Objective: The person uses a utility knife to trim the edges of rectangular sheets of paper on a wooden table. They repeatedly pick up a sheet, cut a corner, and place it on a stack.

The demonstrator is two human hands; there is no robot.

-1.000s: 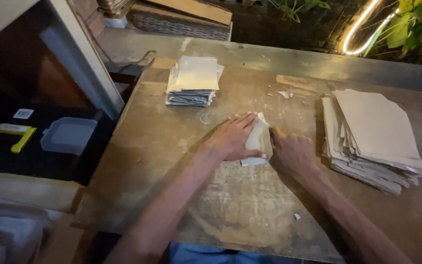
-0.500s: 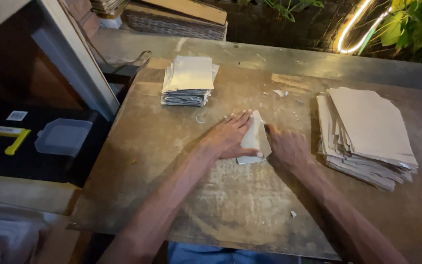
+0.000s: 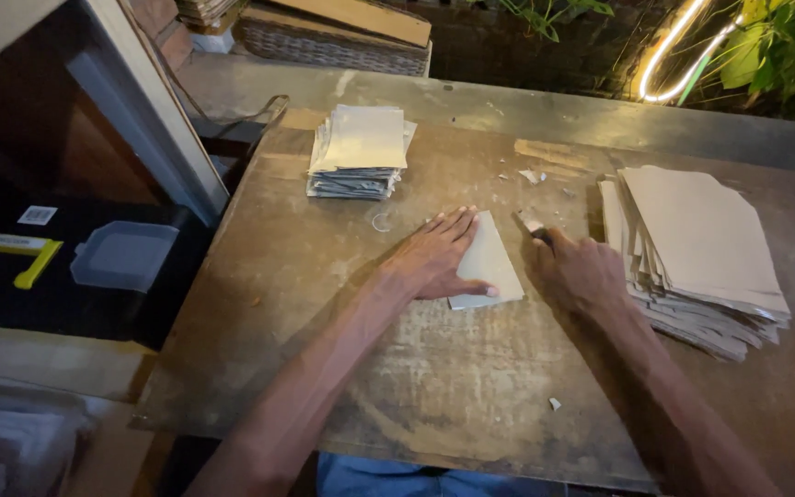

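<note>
The folded paper (image 3: 487, 260) lies flat on the tabletop (image 3: 324, 267) near the middle of the frame, its long axis running from the upper part down toward the person. The left hand (image 3: 434, 258) presses on its left edge, fingers spread and flat, so this hand is the nearer one. The right hand (image 3: 581, 271) rests just beside the paper's right side, fingers curled around a small dark tool (image 3: 537, 232); what kind of tool, I cannot tell. The big stack of sheets (image 3: 701, 248) lies at the right, and the small stack of folded pieces (image 3: 361, 147) at the upper left. The paper's left part is hidden under the palm.
</note>
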